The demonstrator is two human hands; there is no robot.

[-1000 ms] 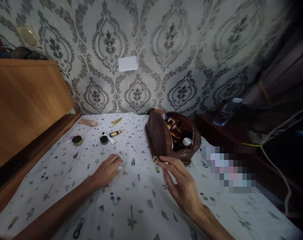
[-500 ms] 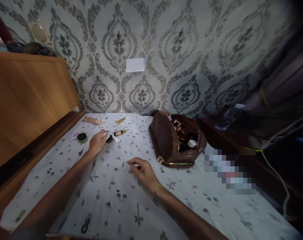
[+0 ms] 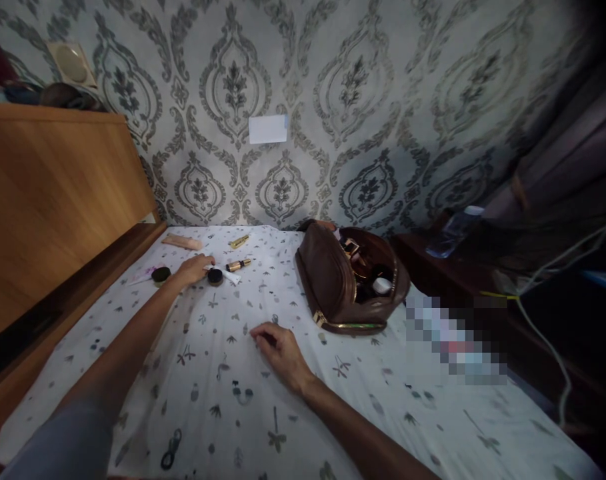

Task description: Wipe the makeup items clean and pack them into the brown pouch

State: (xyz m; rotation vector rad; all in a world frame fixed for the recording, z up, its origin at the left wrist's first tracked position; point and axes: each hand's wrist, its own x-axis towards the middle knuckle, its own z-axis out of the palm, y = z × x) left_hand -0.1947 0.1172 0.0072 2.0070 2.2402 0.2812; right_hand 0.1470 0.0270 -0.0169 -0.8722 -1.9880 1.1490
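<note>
The left hand (image 3: 193,268), whose grip I cannot tell, is near a round jar (image 3: 215,277); the right hand (image 3: 281,348) curves loosely open above printed cloth (image 3: 203,373).

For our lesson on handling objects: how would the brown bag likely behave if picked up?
The brown bag probably flexes, its sides looking leathery. It may feel weighty, given the items inside. Tipped, it could spill them, as its top gapes open.
</note>
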